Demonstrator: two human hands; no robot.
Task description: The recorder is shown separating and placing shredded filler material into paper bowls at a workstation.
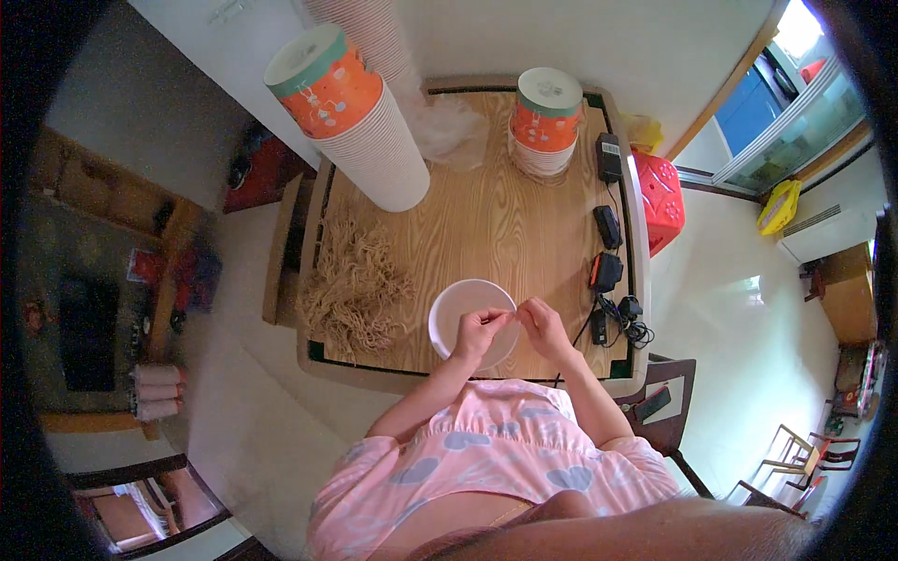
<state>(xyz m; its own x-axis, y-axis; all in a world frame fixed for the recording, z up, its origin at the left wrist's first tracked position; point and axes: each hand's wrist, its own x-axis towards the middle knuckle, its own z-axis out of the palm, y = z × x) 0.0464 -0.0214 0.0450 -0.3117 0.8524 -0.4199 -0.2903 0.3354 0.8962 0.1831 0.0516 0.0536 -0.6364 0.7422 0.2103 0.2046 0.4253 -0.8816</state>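
Observation:
A white round paper tub (pixel 447 316) stands at the front middle of the wooden table, its open mouth facing up. Over its right rim both hands meet, fingertips almost touching. My left hand (pixel 483 331) lies across the mouth with thumb and fingers pinched together. Just outside the rim, my right hand (pixel 544 329) is closed in a pinch too. Whatever sits between the fingertips is too small to make out. To the left of the tub spreads a loose heap of tan twisted cords (pixel 354 290).
A tall nested stack of tubs (pixel 374 140) rises at the back left; a shorter stack (pixel 545 126) stands at the back right. Black adapters (pixel 606 271) and tangled cables (pixel 636 327) line the table's right edge. Beyond it is a red plastic stool (pixel 659 201).

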